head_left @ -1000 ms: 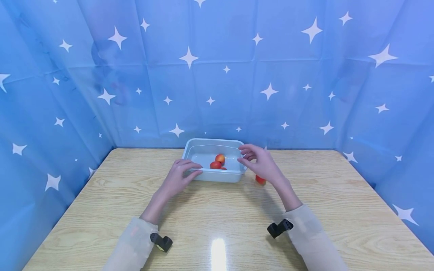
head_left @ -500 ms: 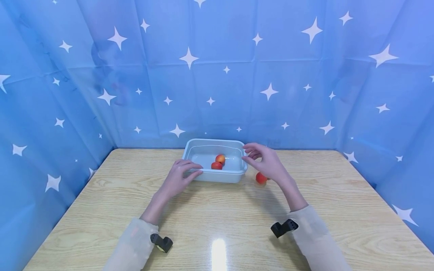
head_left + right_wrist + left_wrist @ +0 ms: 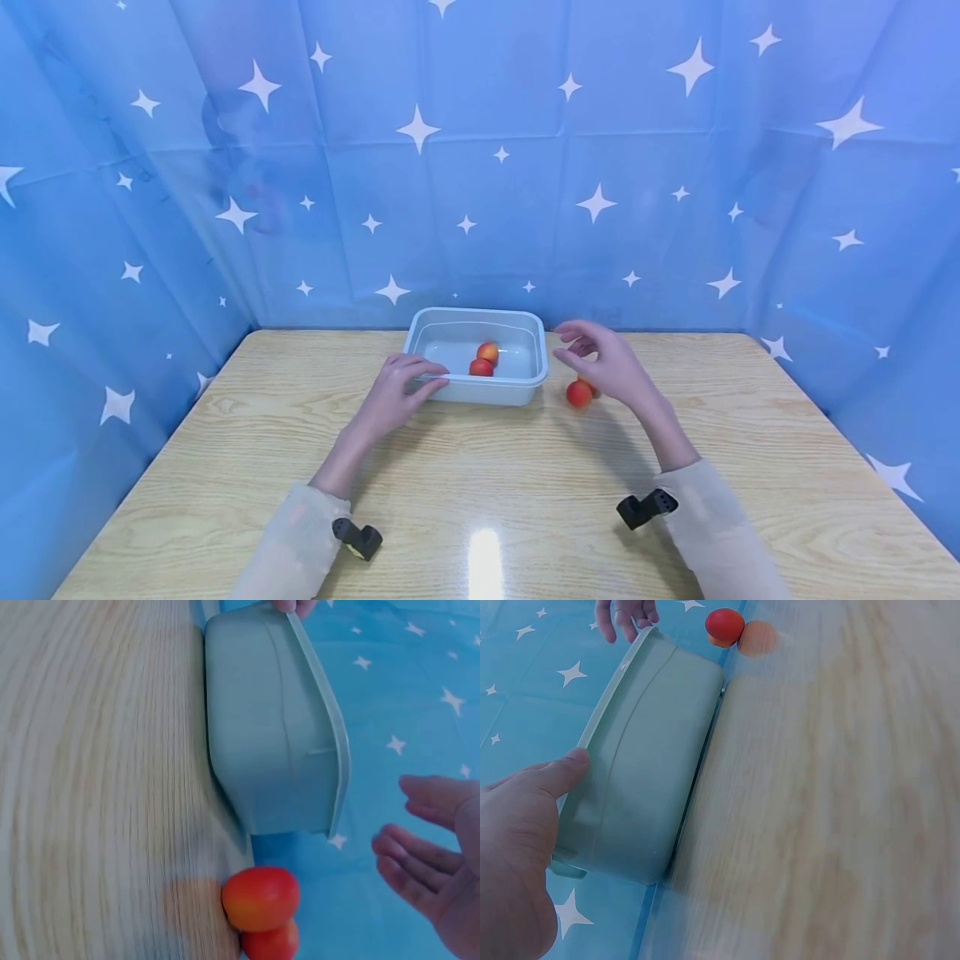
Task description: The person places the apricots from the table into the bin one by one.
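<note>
A pale blue-grey plastic bin point(image 3: 480, 392) stands near the back edge of the table. My left hand point(image 3: 393, 392) grips its front-left rim; in the left wrist view the thumb point(image 3: 570, 769) lies on the outside of the bin point(image 3: 641, 757). Inside are two visible red-yellow fruits point(image 3: 487, 352), like small apples; the front wall hides part of the floor. To the right of the bin, my right hand point(image 3: 603, 362) hovers with parted, relaxed fingers and holds nothing. Below it, two more fruits, one red point(image 3: 261, 898) and another point(image 3: 271, 942) touching it, lie on the table.
The wooden table point(image 3: 420, 500) spreads out in front of the bin. Blue star-patterned cloth point(image 3: 480, 183) hangs behind and at both sides. Each wrist carries a small black camera point(image 3: 647, 508).
My right hand has drawn away from the bin's right rim toward the right, uncovering more of the fruits on the table. One fruit inside has dropped out of sight. My left hand stays put.
</note>
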{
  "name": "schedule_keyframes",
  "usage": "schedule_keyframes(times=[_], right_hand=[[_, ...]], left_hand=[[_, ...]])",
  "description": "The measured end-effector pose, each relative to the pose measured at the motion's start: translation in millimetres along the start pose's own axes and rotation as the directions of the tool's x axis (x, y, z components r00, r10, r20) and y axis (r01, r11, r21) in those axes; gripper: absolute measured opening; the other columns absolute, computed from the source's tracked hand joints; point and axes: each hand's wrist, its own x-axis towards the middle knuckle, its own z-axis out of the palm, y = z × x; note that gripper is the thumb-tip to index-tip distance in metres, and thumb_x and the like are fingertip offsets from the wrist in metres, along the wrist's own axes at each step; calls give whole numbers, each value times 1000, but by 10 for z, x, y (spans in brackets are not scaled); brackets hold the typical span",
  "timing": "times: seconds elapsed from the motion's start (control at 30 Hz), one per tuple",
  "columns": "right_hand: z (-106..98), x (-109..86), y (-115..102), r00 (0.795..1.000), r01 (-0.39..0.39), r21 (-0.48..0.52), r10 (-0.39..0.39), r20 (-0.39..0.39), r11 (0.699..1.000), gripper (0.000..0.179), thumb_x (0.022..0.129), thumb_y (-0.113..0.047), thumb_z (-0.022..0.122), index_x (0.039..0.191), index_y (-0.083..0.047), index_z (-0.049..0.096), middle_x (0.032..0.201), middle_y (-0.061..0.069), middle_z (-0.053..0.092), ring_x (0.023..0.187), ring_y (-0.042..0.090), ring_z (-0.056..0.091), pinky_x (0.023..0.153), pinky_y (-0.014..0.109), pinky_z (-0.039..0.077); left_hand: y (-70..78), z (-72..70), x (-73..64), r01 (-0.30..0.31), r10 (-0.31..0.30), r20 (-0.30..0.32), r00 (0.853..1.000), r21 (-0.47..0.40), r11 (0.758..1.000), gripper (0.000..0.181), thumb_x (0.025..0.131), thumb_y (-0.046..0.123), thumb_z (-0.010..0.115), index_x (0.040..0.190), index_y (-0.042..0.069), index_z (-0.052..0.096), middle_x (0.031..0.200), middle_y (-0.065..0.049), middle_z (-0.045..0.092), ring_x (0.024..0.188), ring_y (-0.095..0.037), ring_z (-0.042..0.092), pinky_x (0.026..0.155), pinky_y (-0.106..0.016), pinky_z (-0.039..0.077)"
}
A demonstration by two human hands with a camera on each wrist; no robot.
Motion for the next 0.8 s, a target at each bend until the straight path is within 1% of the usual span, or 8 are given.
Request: schedule_keyframes(times=[0.33, 0.53, 0.8], right_hand=[[-58, -45, 127, 1000, -11, -37, 11, -7, 999, 33, 96, -17, 71, 125, -2, 64, 111, 15, 69, 94, 28, 66, 85, 47, 53], [-86, -93, 256, 1000, -24, -64, 24, -9, 998, 33, 97, -18, 70, 125, 0, 65, 109, 17, 69, 93, 30, 67, 84, 47, 54], [-125, -139, 368, 1000, -13, -94, 14, 1, 995, 33, 96, -14, 70, 124, 2, 65, 109, 22, 69, 95, 33, 68, 84, 49, 55]], left_hand=[[1, -8, 1, 2, -2, 0, 1000, -4, 1000, 15, 92, 20, 76, 105, 13, 78, 98, 1, 74, 105, -21, 61, 100, -44, 40], [-2, 3, -2, -2, 2, -4, 1000, -4, 1000, 15, 92, 20, 77, 105, 13, 78, 98, 1, 74, 105, -21, 61, 102, -45, 40], [0, 4, -3, 2, -2, -5, 1000, -3, 1000, 15, 92, 20, 77, 105, 13, 78, 98, 1, 74, 107, -22, 60, 101, -45, 41]])
